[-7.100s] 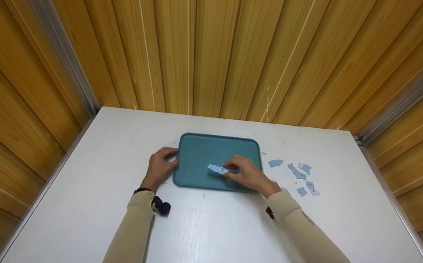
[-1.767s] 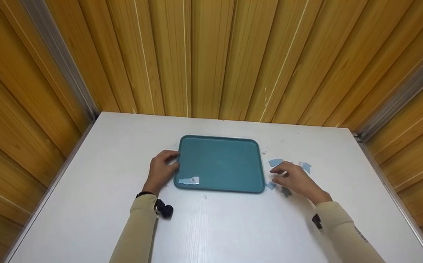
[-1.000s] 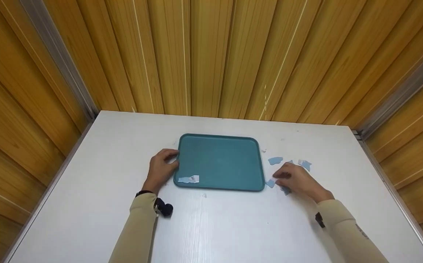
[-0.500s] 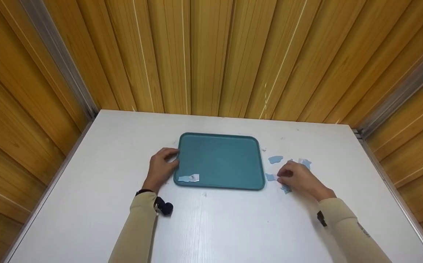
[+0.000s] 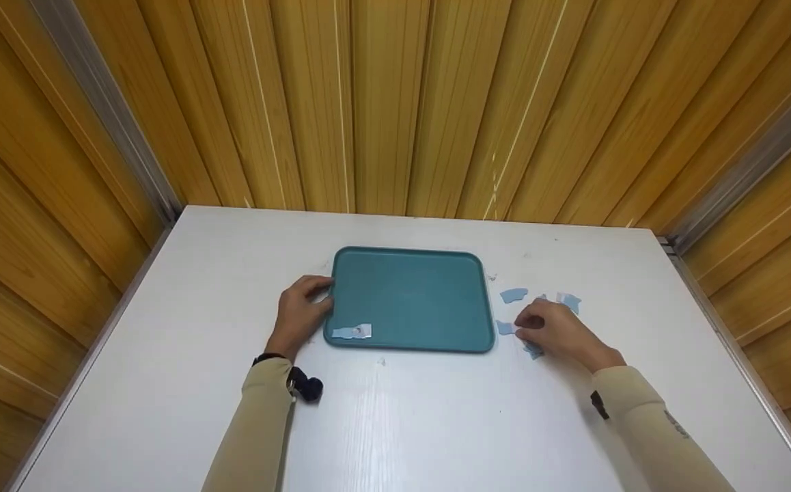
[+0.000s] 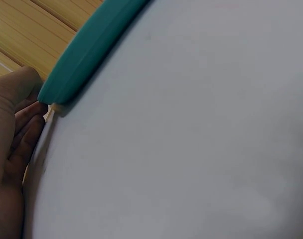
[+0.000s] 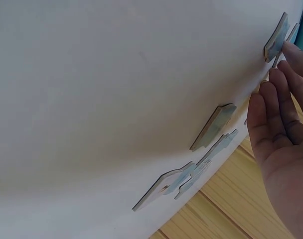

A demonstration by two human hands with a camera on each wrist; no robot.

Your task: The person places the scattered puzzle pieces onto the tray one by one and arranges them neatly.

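- Since the first frame, one puzzle strip [image 5: 352, 332] has moved from the right hand [image 5: 563, 333] to the near-left corner of the one tray [image 5: 412, 301].
- That hand pinches one light-blue piece [image 5: 505, 328] just right of the tray.
- At least four other pieces [image 5: 514, 295] lie around it on the table [image 5: 423, 424].
- The left hand [image 5: 300, 309] touches the tray's left edge, thumb and finger apart.

The tray [image 5: 409, 297] looks like smooth, matt plastic; the flat pieces [image 5: 514, 295], card-like, have smooth printed faces. The tabletop [image 5: 395, 417] is smooth and softly glossy, the wall panels [image 5: 389, 102] wood-grained, the corner strips [image 5: 105, 89] dull metal, the sleeves [image 5: 248, 427] matt cloth.
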